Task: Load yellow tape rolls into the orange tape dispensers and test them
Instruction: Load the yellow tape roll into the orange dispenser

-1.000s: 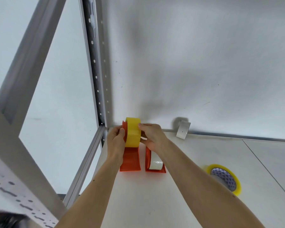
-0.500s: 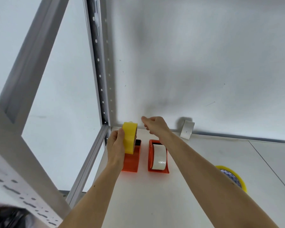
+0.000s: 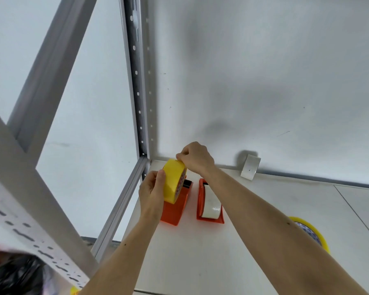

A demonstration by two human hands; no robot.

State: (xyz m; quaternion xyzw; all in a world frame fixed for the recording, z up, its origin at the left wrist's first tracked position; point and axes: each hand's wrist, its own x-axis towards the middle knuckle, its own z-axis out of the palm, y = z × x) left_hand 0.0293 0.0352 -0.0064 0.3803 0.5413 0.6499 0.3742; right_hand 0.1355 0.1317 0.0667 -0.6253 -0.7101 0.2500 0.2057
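From the head camera I look down into the back left corner of a white table (image 3: pixel 222 262), against a white wall (image 3: pixel 264 71). My left hand (image 3: pixel 152 190) grasps a yellow tape roll (image 3: pixel 172 184) from its left side, thumb up on the outer face, fingers behind it. The roll stands on edge, tilted a little, directly above an orange dispenser (image 3: pixel 175 209) that sits on the table; I cannot tell whether the roll is seated on it or only held against it. My right hand (image 3: pixel 195 158) is closed in a pinch at the top of the roll, fingertips on the yellow band at its upper rim. Whether a loose end of tape is between those fingers is too small to tell.

Just to the right of the first dispenser, apart from it, stands a second orange dispenser (image 3: pixel 200 199) with a white roll (image 3: pixel 211 204) sitting in it. My right forearm passes over its upper part.

Further right, near the frame edge and partly hidden under my right arm, a second yellow roll (image 3: pixel 307 227) lies flat on the table. A small white bracket (image 3: pixel 250 169) leans where the table meets the wall. A grey metal post (image 3: pixel 136 81) with holes rises at the corner, and a grey rail (image 3: pixel 119 207) runs along the table's left edge.
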